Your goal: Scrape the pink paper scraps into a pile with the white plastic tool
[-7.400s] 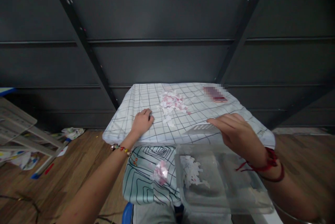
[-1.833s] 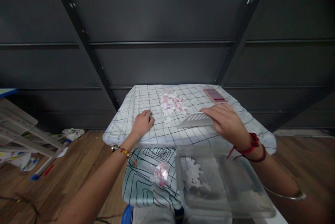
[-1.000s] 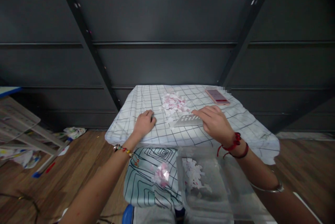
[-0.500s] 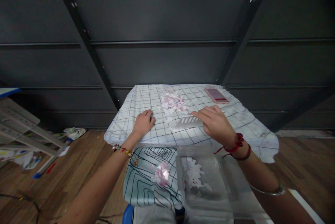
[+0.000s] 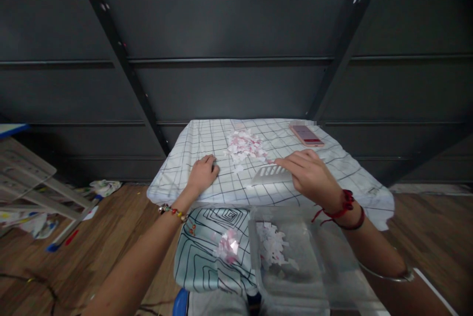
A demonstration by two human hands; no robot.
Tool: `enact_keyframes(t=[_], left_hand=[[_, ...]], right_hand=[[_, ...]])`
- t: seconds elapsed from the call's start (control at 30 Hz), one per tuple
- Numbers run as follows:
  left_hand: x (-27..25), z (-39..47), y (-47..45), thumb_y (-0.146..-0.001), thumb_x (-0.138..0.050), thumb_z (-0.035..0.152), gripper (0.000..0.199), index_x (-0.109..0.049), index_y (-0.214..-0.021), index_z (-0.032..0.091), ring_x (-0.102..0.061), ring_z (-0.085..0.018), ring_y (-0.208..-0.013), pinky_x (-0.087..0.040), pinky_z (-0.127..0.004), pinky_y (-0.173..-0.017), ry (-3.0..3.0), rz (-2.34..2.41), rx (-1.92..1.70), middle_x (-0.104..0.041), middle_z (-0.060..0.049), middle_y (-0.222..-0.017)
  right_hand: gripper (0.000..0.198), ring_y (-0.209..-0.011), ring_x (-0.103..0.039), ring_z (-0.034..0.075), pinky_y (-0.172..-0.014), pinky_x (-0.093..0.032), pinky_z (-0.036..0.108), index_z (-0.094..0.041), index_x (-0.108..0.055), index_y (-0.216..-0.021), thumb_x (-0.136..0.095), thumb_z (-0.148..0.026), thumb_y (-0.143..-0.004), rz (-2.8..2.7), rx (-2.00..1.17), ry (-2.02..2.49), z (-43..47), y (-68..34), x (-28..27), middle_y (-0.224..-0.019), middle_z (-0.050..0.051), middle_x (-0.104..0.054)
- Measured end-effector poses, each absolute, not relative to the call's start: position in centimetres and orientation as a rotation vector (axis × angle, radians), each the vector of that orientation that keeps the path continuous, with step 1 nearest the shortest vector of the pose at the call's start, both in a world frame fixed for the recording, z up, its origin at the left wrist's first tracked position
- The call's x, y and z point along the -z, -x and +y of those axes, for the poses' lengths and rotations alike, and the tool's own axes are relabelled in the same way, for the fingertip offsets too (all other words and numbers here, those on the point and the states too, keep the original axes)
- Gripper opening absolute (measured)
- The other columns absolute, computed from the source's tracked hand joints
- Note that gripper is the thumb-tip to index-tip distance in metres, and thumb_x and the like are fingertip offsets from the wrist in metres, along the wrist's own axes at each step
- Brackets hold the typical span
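Note:
My right hand (image 5: 310, 173) grips a white slotted plastic piece (image 5: 269, 174), its slots visible to the left of my fingers. It is tilted low over the cloth, just in front of a heap of white and pink paper scraps (image 5: 246, 144). On the left side of the table my left hand (image 5: 202, 173) rests on the checked cloth (image 5: 192, 141), fingers apart and nothing held. Nearer to me is a clear plastic tub (image 5: 306, 279) with white paper scraps (image 5: 271, 243) inside, mostly at its left.
A phone (image 5: 306, 135) lies at the table's back right. Left of the tub, a shiny pink-and-white bundle (image 5: 228, 247) sits on a green line-patterned cloth (image 5: 201, 262). Dark panels (image 5: 229, 89) rise behind the table. A metal-framed stand (image 5: 48, 183) is at left.
My right hand has shifted slightly right with the slotted piece, away from the paper heap. My left hand stays where it was.

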State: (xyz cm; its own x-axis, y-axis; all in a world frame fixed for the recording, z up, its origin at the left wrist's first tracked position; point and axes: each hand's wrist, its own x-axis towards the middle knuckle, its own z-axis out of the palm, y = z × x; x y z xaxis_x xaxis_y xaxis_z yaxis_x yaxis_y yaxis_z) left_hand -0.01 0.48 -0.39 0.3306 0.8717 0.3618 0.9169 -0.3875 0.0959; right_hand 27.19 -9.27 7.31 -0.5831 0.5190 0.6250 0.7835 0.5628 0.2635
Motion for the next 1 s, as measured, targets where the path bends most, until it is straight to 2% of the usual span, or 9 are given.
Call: enact_keyframes(t=[0.4,0.7,0.8,0.87,0.93,1.0], left_hand=[[0.4,0.5,0.1,-0.085,-0.044,0.021,0.028,-0.055,-0.109,0.011,-0.054,-0.024,-0.103,-0.040,-0.034,-0.091,2.465,-1.647,0.568,-0.056,-0.013,-0.117],[0.4,0.5,0.2,-0.086,-0.045,0.026,0.027,-0.055,-0.108,0.015,-0.052,-0.023,-0.106,-0.038,-0.034,-0.092,2.507,-1.629,0.626,-0.056,-0.010,-0.116],[0.2,0.3,0.2,-0.085,-0.048,0.037,0.035,-0.053,-0.113,0.017,-0.049,-0.023,-0.110,-0.037,-0.035,-0.093,2.568,-1.583,0.633,-0.056,-0.007,-0.116],[0.2,0.2,0.3,-0.080,-0.053,0.045,0.046,-0.051,-0.117,0.018,-0.045,-0.026,-0.115,-0.035,-0.040,-0.095,2.607,-1.585,0.601,-0.054,-0.007,-0.120],[0.2,0.2,0.3,-0.076,-0.057,0.049,0.055,-0.048,-0.121,0.018,-0.039,-0.029,-0.119,-0.031,-0.045,-0.097,2.638,-1.604,0.559,-0.050,-0.008,-0.126],[0.3,0.3,0.4,-0.077,-0.056,0.048,0.055,-0.047,-0.123,0.020,-0.036,-0.030,-0.122,-0.028,-0.047,-0.098,2.660,-1.618,0.542,-0.047,-0.008,-0.129]], right_hand=[[0.038,-0.073,-0.047,0.017,-0.069,-0.030,0.031,-0.014,-0.060,-0.097,-0.037,0.001,-0.071,-2.328,0.721,1.041,-8.1,-25.7,-6.9,-0.077,0.005,-0.061],[0.038,-0.074,-0.046,0.018,-0.069,-0.029,0.031,-0.014,-0.059,-0.098,-0.039,0.001,-0.069,-2.337,0.699,1.033,-6.8,-24.1,-6.8,-0.078,0.006,-0.061],[0.038,-0.075,-0.046,0.018,-0.069,-0.029,0.031,-0.013,-0.059,-0.099,-0.040,0.001,-0.069,-2.331,0.691,1.031,-6.6,-23.8,-6.9,-0.078,0.006,-0.060],[0.039,-0.075,-0.047,0.018,-0.069,-0.030,0.031,-0.012,-0.059,-0.100,-0.039,0.001,-0.068,-2.331,0.670,1.042,-6.6,-23.8,-6.8,-0.078,0.006,-0.061],[0.039,-0.075,-0.047,0.019,-0.068,-0.030,0.032,-0.011,-0.059,-0.100,-0.039,0.001,-0.068,-2.336,0.654,1.051,-6.8,-24.0,-6.8,-0.078,0.007,-0.061],[0.040,-0.075,-0.047,0.019,-0.068,-0.030,0.032,-0.012,-0.060,-0.100,-0.038,0.001,-0.069,-2.340,0.653,1.060,-7.1,-24.3,-6.9,-0.078,0.007,-0.061]])
